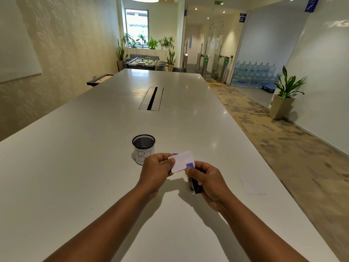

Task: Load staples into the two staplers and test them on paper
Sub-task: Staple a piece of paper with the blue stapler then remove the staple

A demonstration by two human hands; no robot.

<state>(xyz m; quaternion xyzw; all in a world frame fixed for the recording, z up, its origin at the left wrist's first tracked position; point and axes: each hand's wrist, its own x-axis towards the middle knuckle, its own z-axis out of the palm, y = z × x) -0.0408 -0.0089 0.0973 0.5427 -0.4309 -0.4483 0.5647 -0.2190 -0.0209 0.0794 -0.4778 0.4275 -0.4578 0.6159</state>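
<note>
My left hand (156,170) pinches the left edge of a small white paper slip (181,161), held above the table. My right hand (207,183) grips a small stapler (194,184) with a blue top and dark body; its blue nose sits over the slip's lower right corner. A bit of something blue (175,154) peeks out behind the paper's top edge; I cannot tell what it is. A second stapler is not visible.
A black mesh pen cup (143,148) with a white label stands just left of and behind my hands. A white sheet (253,184) lies flat to the right near the table edge. The long white table (94,148) has a cable slot (152,98) in its middle.
</note>
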